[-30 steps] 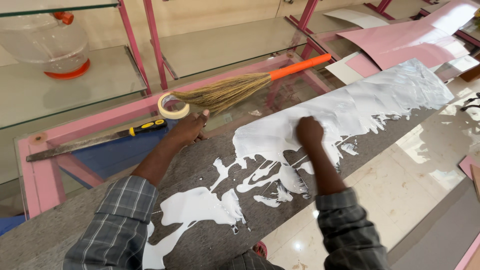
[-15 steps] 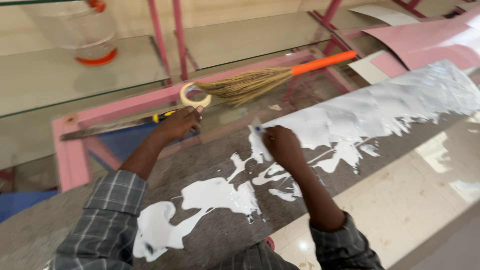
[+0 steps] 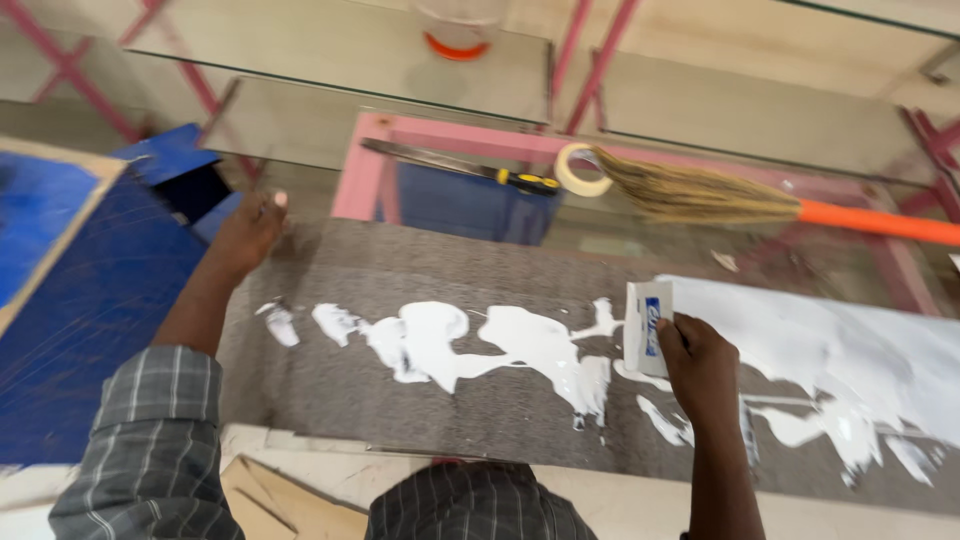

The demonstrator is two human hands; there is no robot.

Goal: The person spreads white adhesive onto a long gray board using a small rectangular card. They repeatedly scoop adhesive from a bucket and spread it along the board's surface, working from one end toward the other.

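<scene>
I see a small white card with a blue mark on its face, held upright on edge, its lower edge in the glue. It stands right of centre on the grey speckled strip, which runs flat from left to right. White glue lies wet in irregular patches mid-strip, spreading into a broad smooth coat at right.

White paste streaks a speckled grey slab across the middle of the frame, beside a white card with blue print. At upper right, a straw-coloured broom has an orange handle, over a pink frame. Lower left shows a grey checked sleeve and a blue board.
</scene>
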